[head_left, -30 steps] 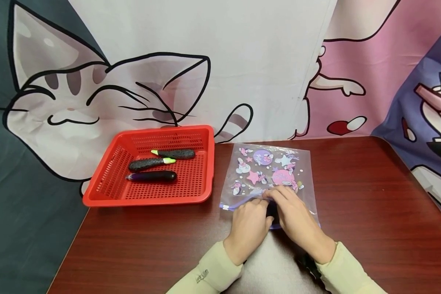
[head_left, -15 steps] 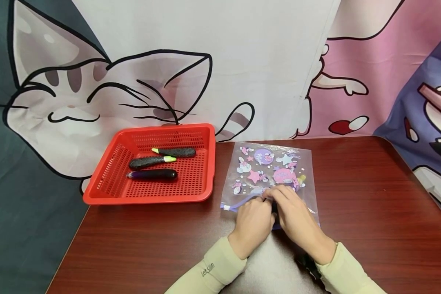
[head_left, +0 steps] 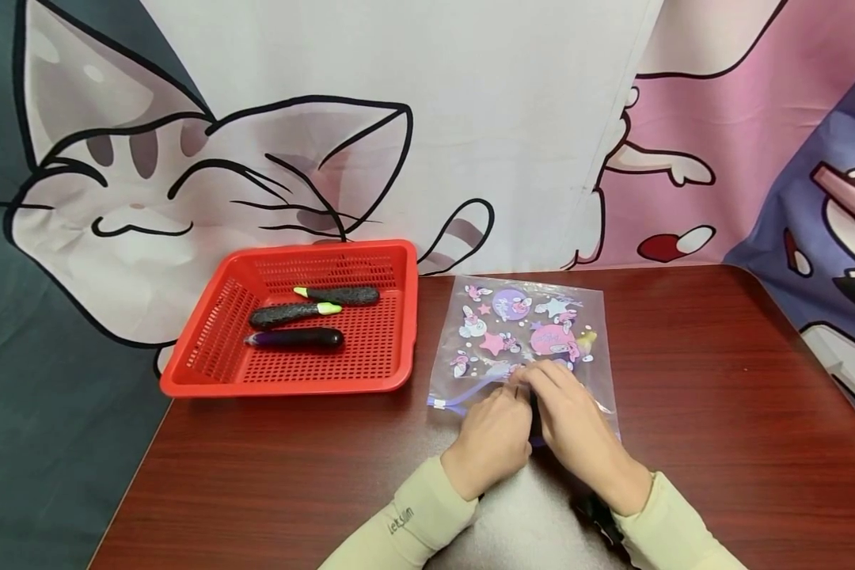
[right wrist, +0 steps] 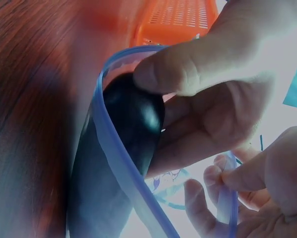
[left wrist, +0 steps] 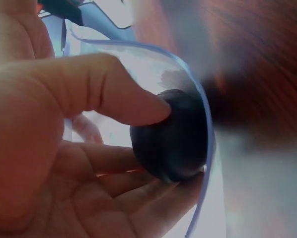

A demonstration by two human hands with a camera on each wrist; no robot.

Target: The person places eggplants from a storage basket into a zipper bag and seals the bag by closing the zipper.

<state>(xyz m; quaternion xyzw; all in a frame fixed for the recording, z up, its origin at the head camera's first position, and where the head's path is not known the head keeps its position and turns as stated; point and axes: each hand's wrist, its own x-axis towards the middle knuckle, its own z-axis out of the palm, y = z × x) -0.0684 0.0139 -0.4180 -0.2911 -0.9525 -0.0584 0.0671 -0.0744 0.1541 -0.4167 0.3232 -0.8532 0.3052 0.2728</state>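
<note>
A clear zip bag [head_left: 456, 324] with pink and purple cartoon prints lies flat, its purple-edged mouth toward me. My left hand [head_left: 490, 443] holds the rounded near end of a glossy dark eggplant [right wrist: 136, 106], thumb on top and fingers beneath, right at the bag's mouth. Most of the eggplant is inside the bag; its yellow-green end [head_left: 587, 340] shows through the plastic. My right hand [head_left: 577, 419] pinches the bag's purple rim [right wrist: 227, 203] between thumb and fingers. In the head view the hands hide much of the eggplant and the mouth.
A red perforated basket [head_left: 370, 380] stands to the left. Inside lie a purple-black eggplant [head_left: 299, 338] and two bumpy dark vegetables [head_left: 285, 316] with light green ends. A white slider [head_left: 438, 404] sits at the bag's left corner. Behind the brown table [head_left: 712, 380] hangs a cartoon cloth [head_left: 527, 119].
My left hand has shifted slightly right, and the eggplant's yellow-green end has slid deeper into the bag, away from me. My right hand stays almost in place.
</note>
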